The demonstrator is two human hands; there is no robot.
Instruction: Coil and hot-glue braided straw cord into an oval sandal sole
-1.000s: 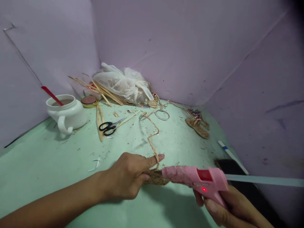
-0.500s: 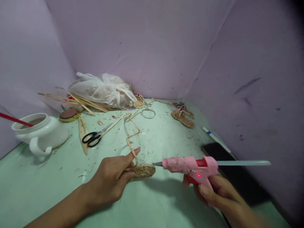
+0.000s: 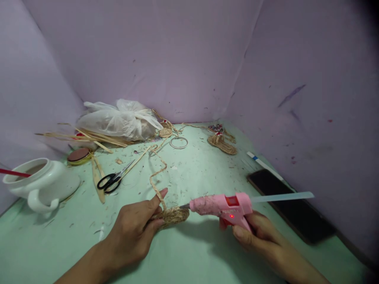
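Note:
My left hand [image 3: 134,228] is closed on a coiled sole-shaped piece of braided natural-fibre cord [image 3: 175,217], pinching it by its left end. A loose length of the braided cord [image 3: 154,179] rises over my forefinger and trails back across the table. In my right hand [image 3: 257,232] is a pink hot glue gun [image 3: 219,206], its red light lit and a clear glue stick [image 3: 284,197] poking out behind. The gun's metal nozzle is at the upper right edge of the coiled piece and seems to touch it.
Black-handled scissors [image 3: 112,181] lie left of the cord. Farther left stand a white pot [image 3: 56,185] and a round tin [image 3: 79,156]. Behind are a white plastic bag [image 3: 118,120], fibre strips and a metal ring [image 3: 179,142]. A small woven slipper [image 3: 222,144] and a dark phone [image 3: 291,207] sit rightward.
My right hand has brought the glue gun left, so its nozzle now meets the coiled piece's edge. The whole view has shifted slightly. My left hand keeps its hold.

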